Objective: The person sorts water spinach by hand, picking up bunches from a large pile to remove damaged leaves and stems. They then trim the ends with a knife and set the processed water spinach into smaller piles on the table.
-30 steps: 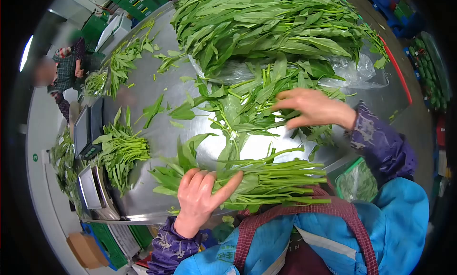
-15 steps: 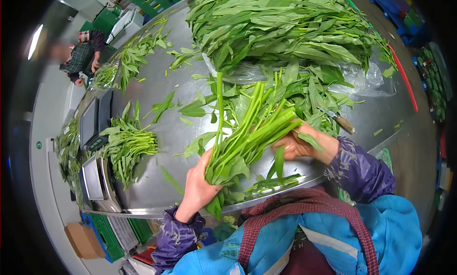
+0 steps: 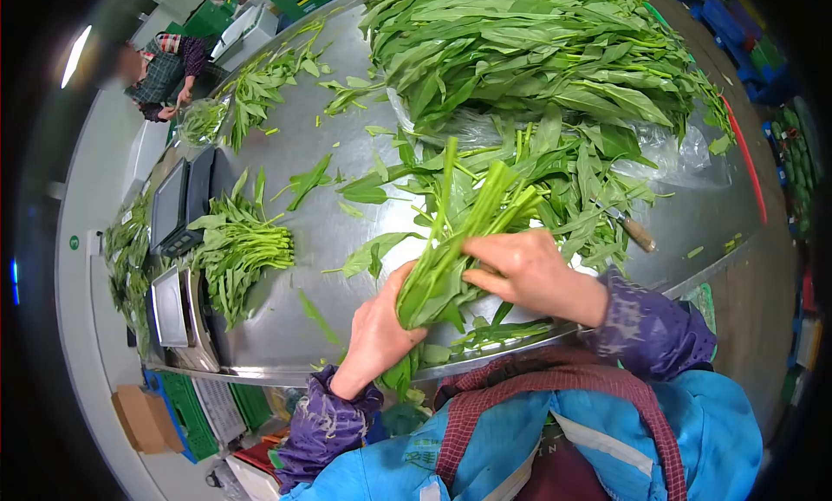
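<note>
A bunch of leafy green stems (image 3: 485,208) stands tilted over the near part of the metal table, cut ends up. Around its leafy lower part my left hand (image 3: 381,326) is wrapped. My right hand (image 3: 527,271) has its thumb and fingers pinched at the right side of the bunch; what lies between the fingertips is too small to name. Behind the bunch are loose leaves and a large pile of greens (image 3: 537,55). A knife with a wooden handle (image 3: 637,233) lies on the right.
At left, a tied-looking bunch (image 3: 243,251) lies beside a dark scale (image 3: 180,202) and a silver scale (image 3: 172,309). Clear plastic (image 3: 685,159) sits below the pile. A co-worker (image 3: 165,78) stands at the upper left. The metal table edge (image 3: 286,375) runs in front of me.
My right hand has moved from the bunch's right underside to its front, fingers now closed against it. The bunch is more upright and narrower. The view has shifted slightly.
</note>
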The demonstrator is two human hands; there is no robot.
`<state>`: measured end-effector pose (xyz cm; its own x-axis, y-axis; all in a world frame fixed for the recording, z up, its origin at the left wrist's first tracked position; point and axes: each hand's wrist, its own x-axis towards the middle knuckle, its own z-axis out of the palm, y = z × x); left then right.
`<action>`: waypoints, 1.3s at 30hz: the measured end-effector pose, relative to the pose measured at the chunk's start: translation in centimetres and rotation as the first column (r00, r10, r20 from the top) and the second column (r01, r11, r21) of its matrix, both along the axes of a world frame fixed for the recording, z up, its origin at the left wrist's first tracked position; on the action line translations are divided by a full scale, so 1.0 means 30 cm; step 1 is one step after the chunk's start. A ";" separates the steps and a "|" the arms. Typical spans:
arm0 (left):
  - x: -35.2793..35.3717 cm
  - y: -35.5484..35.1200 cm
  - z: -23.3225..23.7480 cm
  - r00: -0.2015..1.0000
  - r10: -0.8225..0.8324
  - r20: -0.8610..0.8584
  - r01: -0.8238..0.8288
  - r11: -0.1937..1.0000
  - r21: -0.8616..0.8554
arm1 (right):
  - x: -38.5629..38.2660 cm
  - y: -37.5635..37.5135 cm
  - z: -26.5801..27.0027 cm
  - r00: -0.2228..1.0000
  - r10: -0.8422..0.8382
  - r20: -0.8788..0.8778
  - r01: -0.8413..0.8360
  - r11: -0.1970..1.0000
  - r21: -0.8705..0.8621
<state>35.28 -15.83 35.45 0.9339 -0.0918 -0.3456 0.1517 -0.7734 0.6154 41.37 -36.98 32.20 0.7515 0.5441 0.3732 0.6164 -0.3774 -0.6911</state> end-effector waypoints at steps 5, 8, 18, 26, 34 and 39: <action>-0.003 0.002 0.006 0.998 -0.039 0.043 0.035 0.996 0.080 | -0.015 -0.025 0.025 0.992 0.117 0.036 -0.121 0.985 0.119; -0.005 0.012 -0.006 0.975 -0.121 0.188 0.078 0.972 0.220 | -0.025 -0.116 0.079 0.991 0.064 -0.115 -0.047 0.988 0.144; -0.020 0.100 -0.032 0.942 -0.086 0.323 0.015 0.976 0.216 | 0.115 -0.534 0.041 0.891 -0.450 0.059 0.400 0.717 -0.570; -0.024 0.108 -0.053 0.986 0.064 0.153 -0.058 0.997 -0.047 | 0.055 -0.192 0.024 0.554 0.051 -0.831 0.140 0.978 0.153; -0.037 0.094 -0.061 0.973 0.026 0.231 -0.045 0.996 0.077 | 0.074 -0.095 -0.048 0.509 0.097 -0.855 0.196 0.955 0.225; -0.039 0.116 -0.085 0.977 0.063 0.202 -0.065 0.998 0.005 | 0.100 -0.162 0.003 0.593 0.023 -0.805 0.219 0.957 0.189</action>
